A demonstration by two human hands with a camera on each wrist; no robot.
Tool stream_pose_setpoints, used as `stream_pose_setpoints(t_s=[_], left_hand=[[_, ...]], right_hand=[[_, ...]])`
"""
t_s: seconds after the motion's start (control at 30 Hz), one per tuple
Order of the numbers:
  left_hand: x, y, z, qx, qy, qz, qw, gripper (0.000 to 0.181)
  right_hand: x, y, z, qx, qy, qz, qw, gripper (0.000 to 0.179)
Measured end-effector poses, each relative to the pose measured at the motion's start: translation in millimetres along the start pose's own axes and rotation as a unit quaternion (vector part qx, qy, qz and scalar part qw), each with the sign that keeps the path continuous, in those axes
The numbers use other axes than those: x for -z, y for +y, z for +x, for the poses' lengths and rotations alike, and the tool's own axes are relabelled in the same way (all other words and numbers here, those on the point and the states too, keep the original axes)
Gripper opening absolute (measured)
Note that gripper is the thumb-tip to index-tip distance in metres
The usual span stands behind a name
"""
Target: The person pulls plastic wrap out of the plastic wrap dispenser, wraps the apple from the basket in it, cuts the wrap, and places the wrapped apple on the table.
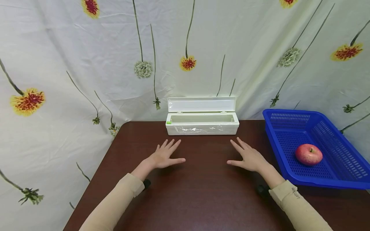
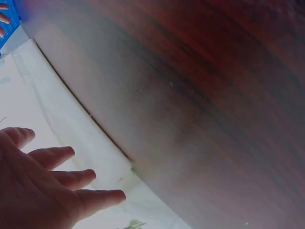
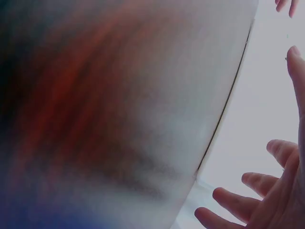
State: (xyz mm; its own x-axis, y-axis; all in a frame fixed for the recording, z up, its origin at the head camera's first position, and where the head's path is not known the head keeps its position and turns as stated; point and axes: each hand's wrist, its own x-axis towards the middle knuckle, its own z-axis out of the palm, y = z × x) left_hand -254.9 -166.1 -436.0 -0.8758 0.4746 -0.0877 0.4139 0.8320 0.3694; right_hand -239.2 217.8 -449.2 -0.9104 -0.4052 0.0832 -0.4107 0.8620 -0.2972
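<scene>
Both hands hover over the dark brown table with fingers spread and nothing in them. My left hand (image 1: 163,156) is left of the middle, its thumb pointing inward; the left wrist view shows its straight fingers (image 2: 97,199). On the other side, my right hand (image 1: 251,158) mirrors it, close to the blue basket. Beyond the hands, a long white box (image 1: 202,129) stands at the table's back edge with its lid (image 1: 201,104) raised. A red apple (image 1: 308,154) lies inside the blue plastic basket (image 1: 289,179) on the right.
The brown table (image 1: 199,199) runs back to a white curtain (image 1: 115,48) printed with flowers, which hangs behind it and along its left side. A small green tab (image 1: 169,122) marks the box's left front corner. Dark wrist cameras sit under both cuffs.
</scene>
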Motion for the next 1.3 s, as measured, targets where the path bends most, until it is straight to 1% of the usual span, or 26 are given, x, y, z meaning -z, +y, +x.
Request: stream_pose_setpoints(t_s=[0.1, 0.2, 0.27, 0.4, 0.43, 0.57, 0.67, 0.73, 0.83, 0.97, 1.07, 1.13, 1.3], left_hand=[[-0.6, -2.7, 1.2, 0.002, -0.001, -0.037, 0.9993, 0.090], [-1.0, -5.6, 2.9, 0.001, 0.003, -0.078, 0.9969, 0.088], [-1.4, -7.9, 4.6, -0.006, 0.010, -0.108, 0.9941, 0.086], [-2.6, -13.0, 7.5, -0.008, 0.027, -0.158, 0.9870, 0.083], [-2.7, -14.0, 7.9, -0.006, 0.031, -0.171, 0.9848, 0.083], [-4.4, -19.2, 10.4, 0.029, 0.041, -0.210, 0.9765, 0.081], [-5.7, -21.6, 13.4, 0.055, 0.052, -0.241, 0.9675, 0.077], [-6.3, -21.9, 16.0, 0.067, 0.064, -0.266, 0.9595, 0.073], [-8.4, -22.7, 21.3, 0.071, 0.085, -0.298, 0.9483, 0.067], [-11.2, -23.7, 28.9, 0.078, 0.104, -0.327, 0.9361, 0.060], [-11.3, -22.2, 33.0, 0.089, 0.111, -0.348, 0.9267, 0.056], [-11.6, -20.8, 35.8, 0.099, 0.113, -0.365, 0.9189, 0.055], [-14.2, -18.6, 43.0, 0.123, 0.117, -0.388, 0.9059, 0.054]], right_hand=[[0.1, 0.2, 1.7, -0.019, 0.000, 0.024, 0.9996, 0.096], [0.0, 1.3, 4.5, -0.034, -0.001, 0.056, 0.9978, 0.094], [-1.5, 3.6, 6.8, -0.040, 0.000, 0.079, 0.9961, 0.092], [-4.9, 8.0, 10.6, -0.051, 0.002, 0.119, 0.9916, 0.089], [-5.3, 8.6, 11.3, -0.054, 0.004, 0.128, 0.9903, 0.089], [-6.7, 11.3, 14.4, -0.068, 0.014, 0.171, 0.9828, 0.086], [-8.9, 13.9, 17.6, -0.079, 0.022, 0.203, 0.9757, 0.083], [-10.6, 15.5, 19.9, -0.086, 0.025, 0.220, 0.9713, 0.080], [-12.7, 16.8, 23.3, -0.098, 0.028, 0.239, 0.9656, 0.078], [-14.6, 17.6, 28.4, -0.107, 0.034, 0.259, 0.9593, 0.076], [-15.7, 18.5, 33.3, -0.113, 0.042, 0.273, 0.9545, 0.075], [-16.2, 19.1, 36.7, -0.119, 0.049, 0.281, 0.9509, 0.074], [-18.4, 21.6, 43.8, -0.127, 0.062, 0.291, 0.9462, 0.072]])
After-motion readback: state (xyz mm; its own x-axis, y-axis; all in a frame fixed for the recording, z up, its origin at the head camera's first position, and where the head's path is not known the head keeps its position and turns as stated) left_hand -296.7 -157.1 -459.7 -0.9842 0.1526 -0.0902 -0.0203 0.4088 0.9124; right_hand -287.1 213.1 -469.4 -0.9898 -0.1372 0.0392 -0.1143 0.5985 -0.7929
